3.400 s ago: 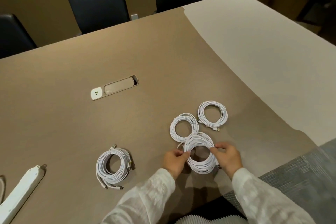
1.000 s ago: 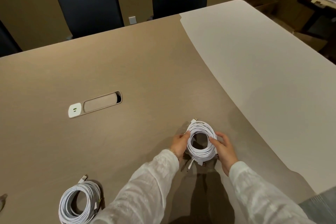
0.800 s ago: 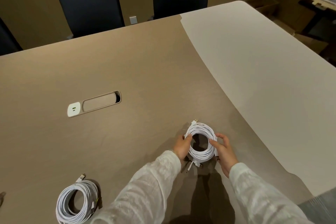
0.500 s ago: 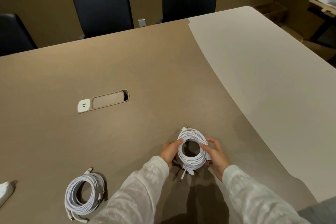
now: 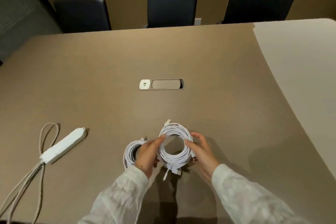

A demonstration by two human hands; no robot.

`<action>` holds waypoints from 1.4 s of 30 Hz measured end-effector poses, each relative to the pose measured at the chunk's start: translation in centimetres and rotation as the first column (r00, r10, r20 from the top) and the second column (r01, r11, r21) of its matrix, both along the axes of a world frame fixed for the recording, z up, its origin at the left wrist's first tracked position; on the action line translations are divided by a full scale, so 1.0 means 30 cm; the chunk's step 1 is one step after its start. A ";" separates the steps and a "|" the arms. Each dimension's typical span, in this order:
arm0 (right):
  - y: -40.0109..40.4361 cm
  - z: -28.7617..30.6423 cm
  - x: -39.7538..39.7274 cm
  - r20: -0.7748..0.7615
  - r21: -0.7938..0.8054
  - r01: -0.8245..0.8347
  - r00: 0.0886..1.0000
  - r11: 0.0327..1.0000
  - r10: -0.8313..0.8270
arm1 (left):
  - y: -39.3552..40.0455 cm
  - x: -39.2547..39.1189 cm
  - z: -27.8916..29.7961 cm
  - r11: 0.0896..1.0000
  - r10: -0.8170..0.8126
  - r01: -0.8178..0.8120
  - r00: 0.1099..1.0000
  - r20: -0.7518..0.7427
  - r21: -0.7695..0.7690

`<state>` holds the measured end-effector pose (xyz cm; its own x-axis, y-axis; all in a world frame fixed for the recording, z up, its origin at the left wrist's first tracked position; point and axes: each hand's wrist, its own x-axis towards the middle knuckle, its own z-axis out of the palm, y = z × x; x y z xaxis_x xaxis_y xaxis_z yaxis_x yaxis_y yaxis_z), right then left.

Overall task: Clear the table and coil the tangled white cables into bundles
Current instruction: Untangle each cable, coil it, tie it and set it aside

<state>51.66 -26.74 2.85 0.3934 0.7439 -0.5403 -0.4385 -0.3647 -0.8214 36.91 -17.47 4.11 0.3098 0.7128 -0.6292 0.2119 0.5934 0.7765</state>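
A stack of coiled white cables [image 5: 175, 158] hangs just above the brown table [image 5: 109, 78], held between both hands. My left hand [image 5: 148, 156] grips its left side, thumb over the top of the ring. On the right side my right hand [image 5: 201, 154] holds the coil, fingers curled round its edge. Loose plug ends dangle below the stack. Another coiled white cable [image 5: 131, 152] lies flat on the table just left of my left hand, partly hidden behind it.
A white power strip [image 5: 63, 145] with grey cords [image 5: 27, 183] lies at the left. A socket panel [image 5: 161, 84] is set into the table's middle. Three dark chairs [image 5: 172, 3] stand along the far edge. A paler tabletop [image 5: 305, 71] adjoins at the right.
Both hands have carried the stacked coils leftward, up beside the single coil lying on the table. The view has swung left, bringing the power strip into sight.
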 end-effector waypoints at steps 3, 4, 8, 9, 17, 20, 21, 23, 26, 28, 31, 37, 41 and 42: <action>0.078 0.044 -0.139 0.019 0.052 -0.101 0.995 0.994 0.100 | 0.057 -0.169 0.020 0.996 0.036 -0.035 0.999 -0.017 0.079; 0.104 0.061 -0.184 0.025 0.064 -0.123 0.992 0.990 0.121 | 0.074 -0.221 0.025 0.994 0.058 -0.057 0.998 -0.009 0.093; 0.182 0.045 -0.317 0.046 0.062 -0.162 0.986 0.985 0.159 | 0.123 -0.368 -0.010 0.990 0.106 -0.101 0.994 -0.040 0.099; 0.197 0.023 -0.344 0.049 0.052 -0.164 0.986 0.985 0.161 | 0.133 -0.396 -0.034 0.991 0.102 -0.097 0.993 -0.054 0.091; 0.225 -0.121 -0.437 0.155 0.003 -0.121 0.981 0.993 0.119 | 0.142 -0.428 -0.162 0.997 0.078 -0.080 0.993 -0.087 -0.022; 0.210 -0.139 -0.446 0.087 -0.056 -0.129 0.987 0.990 0.133 | 0.130 -0.415 -0.154 0.989 0.060 -0.052 0.997 0.056 -0.138; 0.204 -0.145 -0.450 0.061 -0.082 -0.140 0.988 0.987 0.145 | 0.127 -0.405 -0.138 0.984 0.075 -0.055 0.991 0.108 -0.170; 0.207 -0.156 -0.455 0.028 -0.088 -0.140 0.989 0.986 0.143 | 0.137 -0.386 -0.138 0.963 0.113 -0.055 0.971 0.210 -0.264; 0.232 -0.166 -0.447 0.017 -0.120 -0.127 0.991 0.985 0.130 | 0.186 -0.349 -0.147 0.941 0.150 -0.059 0.955 0.256 -0.333; 0.264 -0.177 -0.422 0.024 -0.141 -0.103 0.994 0.985 0.107 | 0.230 -0.308 -0.150 0.942 0.134 -0.038 0.953 0.270 -0.334; 0.326 -0.190 -0.355 0.044 -0.167 -0.078 0.995 0.983 0.087 | 0.307 -0.224 -0.159 0.943 0.091 0.010 0.953 0.289 -0.331; 0.501 -0.175 -0.166 0.067 -0.166 -0.061 0.995 0.984 0.073 | 0.480 -0.046 -0.152 0.951 0.036 0.057 0.956 0.293 -0.303; 0.627 -0.187 -0.048 0.058 -0.134 -0.077 0.995 0.988 0.085 | 0.590 0.058 -0.171 0.974 -0.024 0.080 0.966 0.258 -0.210; 0.655 -0.194 -0.021 0.065 -0.127 -0.074 0.994 0.989 0.082 | 0.615 0.083 -0.172 0.981 -0.032 0.079 0.968 0.248 -0.179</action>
<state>51.02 -7.09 -2.98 0.3769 0.7024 -0.6038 -0.3477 -0.4969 -0.7951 39.41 0.98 -1.05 0.5053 0.5679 -0.6497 0.0675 0.7246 0.6859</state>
